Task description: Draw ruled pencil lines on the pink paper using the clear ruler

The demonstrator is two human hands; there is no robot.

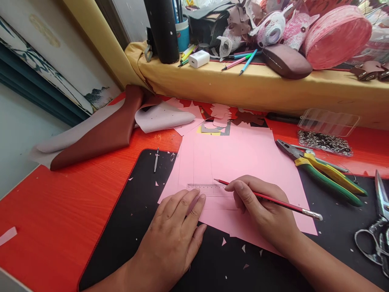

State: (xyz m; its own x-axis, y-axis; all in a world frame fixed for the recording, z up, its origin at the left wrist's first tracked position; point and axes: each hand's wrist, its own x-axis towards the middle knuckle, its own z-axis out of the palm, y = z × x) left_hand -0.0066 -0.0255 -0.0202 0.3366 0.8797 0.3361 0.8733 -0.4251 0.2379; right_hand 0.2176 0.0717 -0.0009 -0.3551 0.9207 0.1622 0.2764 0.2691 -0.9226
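A large pink sheet [243, 158] lies on a black mat [127, 227], with thin pencil lines drawn across it. My left hand [179, 227] rests flat, its fingertips pressing on the left end of a clear ruler [209, 189] on the sheet. In my right hand [261, 202] is a red and black pencil [282, 202], pinched between thumb and fingers. Its tip points left, just above the ruler's upper edge; whether it touches the sheet I cannot tell. The ruler's right end is hidden near my right hand.
Pliers [325, 170] with green and yellow handles and silver scissors [377, 231] lie to the right. Behind the pliers sits a clear box [325, 142] of small metal parts. Brown rolled material [100, 134] lies at the left. A cluttered ledge [237, 81] runs along the back.
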